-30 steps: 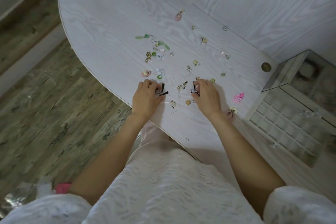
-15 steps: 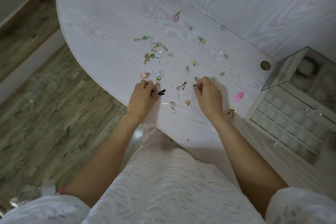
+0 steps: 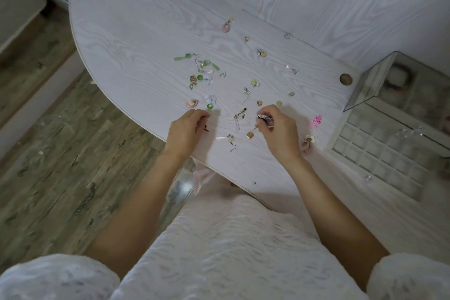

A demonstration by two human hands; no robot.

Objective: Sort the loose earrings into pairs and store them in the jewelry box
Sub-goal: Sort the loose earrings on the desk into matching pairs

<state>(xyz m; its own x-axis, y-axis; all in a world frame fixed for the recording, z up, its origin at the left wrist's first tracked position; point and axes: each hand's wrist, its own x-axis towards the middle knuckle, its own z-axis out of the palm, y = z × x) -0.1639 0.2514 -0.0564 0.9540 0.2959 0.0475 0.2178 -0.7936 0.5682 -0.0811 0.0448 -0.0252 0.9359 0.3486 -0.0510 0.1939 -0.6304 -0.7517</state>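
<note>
Several loose earrings lie scattered on the white wood-grain table (image 3: 146,39): green ones (image 3: 207,64), a pink ring (image 3: 226,27), a pink flower earring (image 3: 316,121), a gold square stud (image 3: 250,135). My left hand (image 3: 186,130) curls round a small black earring (image 3: 206,128), mostly hidden under its fingers. My right hand (image 3: 280,133) pinches a dark patterned earring (image 3: 264,118) just above the table. The jewelry box (image 3: 379,151) with its grid of compartments sits at the right, its glass lid (image 3: 379,80) raised.
A round brass knob (image 3: 346,79) sits in the table near the box lid. A pink and cream earring (image 3: 308,142) lies beside my right wrist. The table's curved edge runs just under my left hand, with wooden floor (image 3: 60,165) below.
The black earring is drawn further under my left hand's fingers. My right hand has lifted its dark earring slightly, turning it so the post shows.
</note>
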